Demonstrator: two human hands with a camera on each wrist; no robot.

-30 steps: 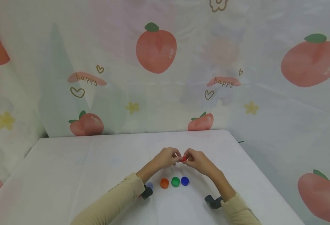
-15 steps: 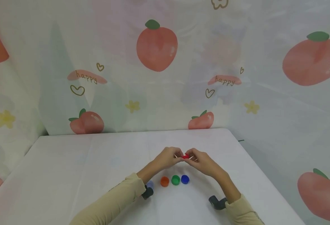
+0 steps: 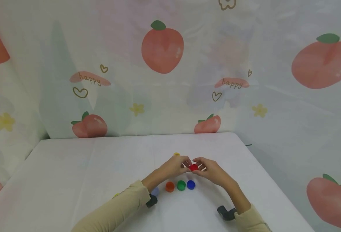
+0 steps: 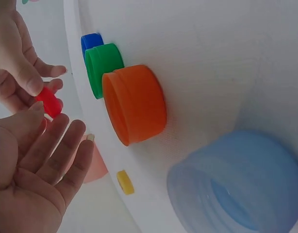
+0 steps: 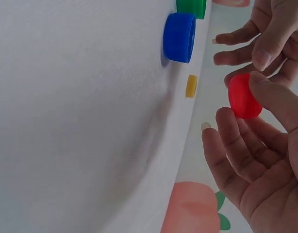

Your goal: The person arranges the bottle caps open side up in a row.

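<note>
A red bottle cap point(image 3: 193, 167) is held above the white table between the fingertips of both hands. My right hand point(image 5: 265, 170) pinches it between thumb and finger, as the right wrist view shows. From the other side, the thumb and fingertips of my left hand point(image 4: 32, 170) close around its edge, with the remaining fingers spread. Nearer the body stand an orange cap point(image 3: 170, 187), a green cap point(image 3: 181, 185) and a blue cap point(image 3: 191, 184) in a row. A pale blue cap point(image 4: 236, 184) is left of the orange one, partly hidden by the left wrist in the head view.
A small yellow piece point(image 3: 176, 154) lies beyond my left hand. Another bit of yellow point(image 3: 116, 195) peeks out beside the left sleeve point(image 3: 115, 206). Black wrist-worn devices hang at both wrists, the right one point(image 3: 226, 213) in plain sight. A printed curtain backs the white table point(image 3: 100, 167).
Both hands have come slightly nearer the body with the red cap, which has turned to show more of its round face. The yellow piece behind the left hand has come into sight.
</note>
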